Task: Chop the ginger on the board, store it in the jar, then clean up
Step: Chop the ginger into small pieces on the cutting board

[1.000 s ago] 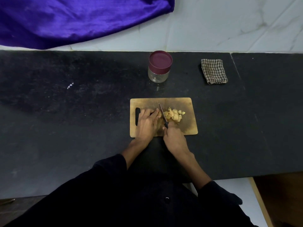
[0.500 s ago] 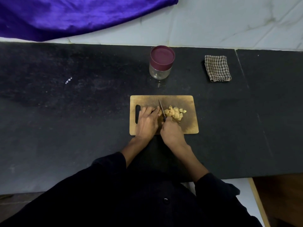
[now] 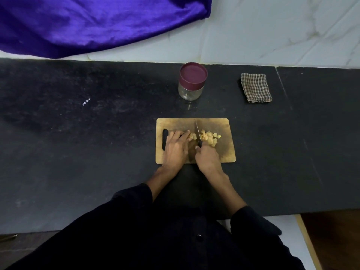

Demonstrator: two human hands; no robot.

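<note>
While purple cloth (image 3: 93, 22) drapes over the far left against the white wall, the black table (image 3: 78, 152) runs the full width below it, with a small white mark (image 3: 86, 101) on its left part. Wooden cutting board (image 3: 194, 122) sits at centre, handle slot at its left end. My left hand (image 3: 175, 147) rests on the board's left half, fingers stretched toward the ginger, fingertips pressing a piece just left of the blade. Ginger (image 3: 209, 138), already in pale yellow chunks, lies in a loose pile mid-board, mostly right of the blade. My right hand (image 3: 207, 159) grips the knife (image 3: 198, 133) handle, fingers curled round it, blade pointing away from me and down among the pieces. Behind the board, well apart from it, stands the glass jar (image 3: 191, 82), maroon lid on. Checked cloth (image 3: 255, 87), folded, lies further right near the table's back edge. My dark sleeves fill the bottom.
</note>
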